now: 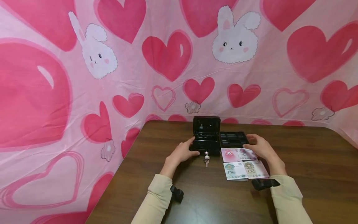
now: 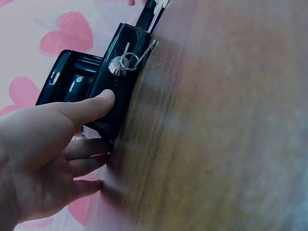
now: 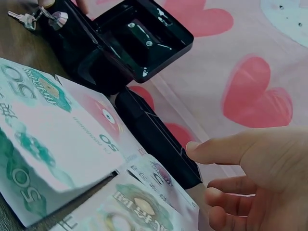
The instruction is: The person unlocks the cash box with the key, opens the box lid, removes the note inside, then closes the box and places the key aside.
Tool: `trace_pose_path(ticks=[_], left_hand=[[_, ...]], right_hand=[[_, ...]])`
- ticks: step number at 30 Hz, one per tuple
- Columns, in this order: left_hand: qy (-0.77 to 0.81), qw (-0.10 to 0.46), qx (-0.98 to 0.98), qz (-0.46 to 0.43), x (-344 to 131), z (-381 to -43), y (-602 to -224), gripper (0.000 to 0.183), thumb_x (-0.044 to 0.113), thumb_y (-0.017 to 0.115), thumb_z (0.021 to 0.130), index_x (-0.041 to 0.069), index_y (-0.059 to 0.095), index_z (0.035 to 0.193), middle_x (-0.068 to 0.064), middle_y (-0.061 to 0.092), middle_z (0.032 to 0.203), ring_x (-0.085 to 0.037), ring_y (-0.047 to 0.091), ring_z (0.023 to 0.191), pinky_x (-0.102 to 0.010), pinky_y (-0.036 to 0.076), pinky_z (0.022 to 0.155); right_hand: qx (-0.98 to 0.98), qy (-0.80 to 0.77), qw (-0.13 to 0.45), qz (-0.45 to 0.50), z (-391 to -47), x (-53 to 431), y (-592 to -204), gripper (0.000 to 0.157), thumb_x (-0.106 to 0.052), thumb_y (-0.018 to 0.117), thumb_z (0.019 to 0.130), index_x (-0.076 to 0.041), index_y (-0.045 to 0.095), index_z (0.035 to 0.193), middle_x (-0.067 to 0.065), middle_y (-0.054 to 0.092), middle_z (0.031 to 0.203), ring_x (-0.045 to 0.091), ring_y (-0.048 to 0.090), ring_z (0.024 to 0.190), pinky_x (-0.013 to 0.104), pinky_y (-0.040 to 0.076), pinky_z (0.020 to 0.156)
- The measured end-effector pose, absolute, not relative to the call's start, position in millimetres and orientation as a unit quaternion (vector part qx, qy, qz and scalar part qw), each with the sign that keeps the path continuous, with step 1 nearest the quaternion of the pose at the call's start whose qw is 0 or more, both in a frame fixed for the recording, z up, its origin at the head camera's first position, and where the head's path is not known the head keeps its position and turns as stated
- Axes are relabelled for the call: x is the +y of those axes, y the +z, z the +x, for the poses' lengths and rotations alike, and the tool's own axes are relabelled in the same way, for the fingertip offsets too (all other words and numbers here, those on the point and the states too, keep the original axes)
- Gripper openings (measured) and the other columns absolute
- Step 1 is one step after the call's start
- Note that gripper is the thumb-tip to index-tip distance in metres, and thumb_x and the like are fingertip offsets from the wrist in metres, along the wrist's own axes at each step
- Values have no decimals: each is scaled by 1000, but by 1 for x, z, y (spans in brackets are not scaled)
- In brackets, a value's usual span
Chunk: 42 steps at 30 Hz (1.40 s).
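A black cash box (image 1: 212, 152) stands on the table with its lid (image 1: 207, 124) raised. From its front lock hangs a ring of keys (image 1: 207, 161). My left hand (image 1: 181, 151) holds the box's left front corner, thumb on the front face and fingers at the side. Right of the box lies a black compartment tray (image 1: 232, 139). At the tray's right end is my right hand (image 1: 260, 147), thumb and fingers spread around that end; whether they touch it I cannot tell. Several banknotes (image 1: 236, 171), in green, pink, purple and brown, lie in two rows before the tray.
The brown wooden table (image 1: 212, 200) reaches back to a pink cloth (image 1: 167, 18) printed with hearts and rabbits. Black straps with small mounts (image 1: 265, 183) sit at both cuffs.
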<state>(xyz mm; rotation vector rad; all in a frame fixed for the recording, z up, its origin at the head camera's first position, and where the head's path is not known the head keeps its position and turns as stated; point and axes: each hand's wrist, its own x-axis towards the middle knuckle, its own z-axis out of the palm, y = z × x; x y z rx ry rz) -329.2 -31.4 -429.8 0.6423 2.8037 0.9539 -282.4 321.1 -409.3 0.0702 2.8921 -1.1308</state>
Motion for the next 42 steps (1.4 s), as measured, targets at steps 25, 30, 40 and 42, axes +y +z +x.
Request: trace_pose_path(ticks=[25,30,40,42], left_hand=[[311,61,925,209,-31,-328,-429,79,42,71,90,21,33,156,-13,55,145,-30,52,135,-49,40,113],[314,59,924,209,-32,-327,-428,79,42,71,90,21,33,156,-13,55,145,-30,52,135,-49,39,113],[312,58,925,208,-31,-328,-430,79,42,71,90,21,33,156,-13,56,144,-31,52,134,-49,40,113],[311,57,926,208,-31,-328,-430,79,42,71,90,21,33,156,-13,56,144,-31,52,134,-49,40,113]], right_hand=[[942,-334,11,36,-292,305,-413,70,-26,66,92,7,36,147,40,39,143,54,42,128,68,34,106],[940,-340,-8,39,-292,304,-417,62,-25,65,93,9,44,142,38,46,139,43,55,109,61,43,99],[917,-393,-20,67,-288,305,-416,59,-20,69,92,10,48,138,25,65,103,17,59,62,29,45,57],[914,-398,-29,70,-288,306,-415,58,-21,70,92,9,50,137,23,68,93,15,58,59,28,45,53]])
